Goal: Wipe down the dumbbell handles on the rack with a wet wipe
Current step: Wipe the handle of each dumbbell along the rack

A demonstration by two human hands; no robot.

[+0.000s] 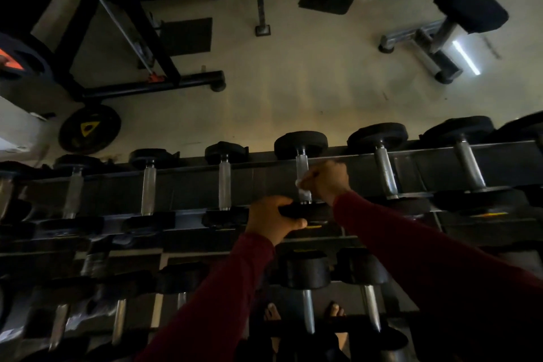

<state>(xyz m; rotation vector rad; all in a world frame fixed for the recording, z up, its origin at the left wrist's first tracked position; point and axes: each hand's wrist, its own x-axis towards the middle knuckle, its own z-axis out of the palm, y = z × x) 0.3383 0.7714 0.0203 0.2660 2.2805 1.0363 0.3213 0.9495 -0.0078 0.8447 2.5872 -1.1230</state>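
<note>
**Wiping one handle on the top rack row**

Gripping the near head of a dumbbell [302,211], the left hand [271,219] steadies it while the right hand [324,182] pinches a wet wipe [302,186] around its handle [302,167]. Next likely comes the neighbouring handle [386,172].

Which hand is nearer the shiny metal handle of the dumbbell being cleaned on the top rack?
Right. The right hand grips the shiny metal handle with the white wet wipe; the left hand holds that dumbbell's near black end, beside the handle.
</note>
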